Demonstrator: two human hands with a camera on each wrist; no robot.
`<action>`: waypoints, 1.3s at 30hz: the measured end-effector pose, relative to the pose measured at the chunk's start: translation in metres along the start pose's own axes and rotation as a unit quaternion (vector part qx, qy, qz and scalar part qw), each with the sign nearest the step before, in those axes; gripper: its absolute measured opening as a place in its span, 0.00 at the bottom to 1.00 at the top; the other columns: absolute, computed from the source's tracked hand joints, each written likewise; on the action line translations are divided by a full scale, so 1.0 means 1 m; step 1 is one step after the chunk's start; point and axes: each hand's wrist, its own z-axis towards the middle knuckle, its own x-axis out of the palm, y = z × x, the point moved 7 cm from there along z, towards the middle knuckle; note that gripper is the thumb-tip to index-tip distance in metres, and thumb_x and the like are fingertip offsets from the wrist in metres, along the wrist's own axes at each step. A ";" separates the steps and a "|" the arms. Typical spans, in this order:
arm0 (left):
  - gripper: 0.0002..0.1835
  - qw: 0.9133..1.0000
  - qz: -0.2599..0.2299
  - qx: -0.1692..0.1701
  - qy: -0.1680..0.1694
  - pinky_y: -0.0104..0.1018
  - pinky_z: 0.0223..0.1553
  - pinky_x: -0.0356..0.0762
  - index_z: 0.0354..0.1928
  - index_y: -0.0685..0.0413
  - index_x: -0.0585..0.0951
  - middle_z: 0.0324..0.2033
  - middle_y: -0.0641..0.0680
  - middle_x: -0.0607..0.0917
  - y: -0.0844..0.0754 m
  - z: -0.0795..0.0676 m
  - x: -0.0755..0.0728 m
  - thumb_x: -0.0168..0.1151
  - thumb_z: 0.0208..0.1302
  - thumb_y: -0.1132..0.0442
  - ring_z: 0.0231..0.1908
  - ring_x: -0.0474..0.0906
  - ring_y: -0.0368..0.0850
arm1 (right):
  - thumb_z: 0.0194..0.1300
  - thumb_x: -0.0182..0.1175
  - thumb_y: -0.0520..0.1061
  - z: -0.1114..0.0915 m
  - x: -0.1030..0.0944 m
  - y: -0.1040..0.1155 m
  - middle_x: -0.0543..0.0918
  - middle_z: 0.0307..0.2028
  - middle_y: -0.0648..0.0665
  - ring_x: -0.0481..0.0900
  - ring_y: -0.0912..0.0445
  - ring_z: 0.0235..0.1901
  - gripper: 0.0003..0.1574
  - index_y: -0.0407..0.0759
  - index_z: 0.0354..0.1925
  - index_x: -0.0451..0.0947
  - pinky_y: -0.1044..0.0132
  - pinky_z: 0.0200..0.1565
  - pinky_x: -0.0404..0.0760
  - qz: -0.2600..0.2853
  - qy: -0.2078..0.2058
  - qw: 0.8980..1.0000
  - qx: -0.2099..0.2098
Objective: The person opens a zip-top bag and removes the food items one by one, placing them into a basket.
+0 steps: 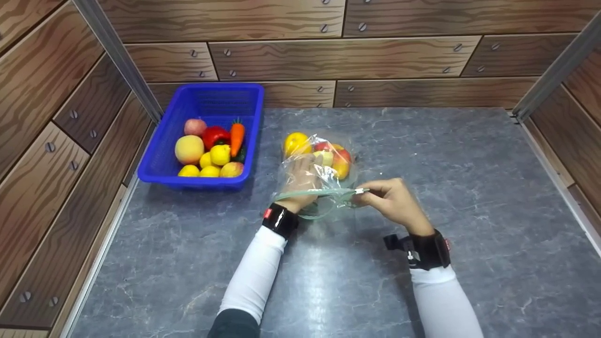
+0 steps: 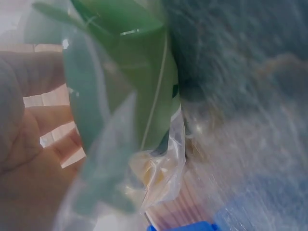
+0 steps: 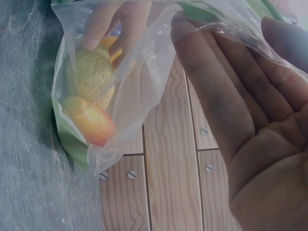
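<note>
A clear zip bag (image 1: 324, 191) with a green strip at its mouth lies in the middle of the table, mouth toward the person. Inside it are an orange-yellow fruit (image 1: 296, 143), a pale green round piece (image 3: 90, 72) and a red-and-yellow fruit (image 1: 342, 165). My left hand (image 1: 303, 180) reaches through the mouth into the bag, fingers extended, fingertips right at the pale green piece in the right wrist view. At the right end of the mouth, my right hand (image 1: 396, 202) pinches the bag's edge between thumb and forefinger.
To the left stands a blue plastic basket (image 1: 211, 182) holding a carrot (image 1: 237, 138), a red pepper (image 1: 216, 136), a large peach-coloured fruit (image 1: 189, 149) and several yellow fruits. Wood-patterned walls (image 1: 300, 58) enclose the grey marbled table (image 1: 469, 159) at the back and sides.
</note>
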 end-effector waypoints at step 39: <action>0.28 0.967 -0.082 -0.104 0.216 0.54 0.70 0.69 0.73 0.57 0.66 0.67 0.63 0.71 0.006 -0.018 -0.009 0.57 0.74 0.59 0.66 0.72 0.62 | 0.67 0.65 0.31 0.001 -0.001 -0.002 0.90 0.34 0.35 0.89 0.63 0.32 0.06 0.29 0.40 0.88 0.68 0.39 0.88 0.003 0.000 1.000 0.008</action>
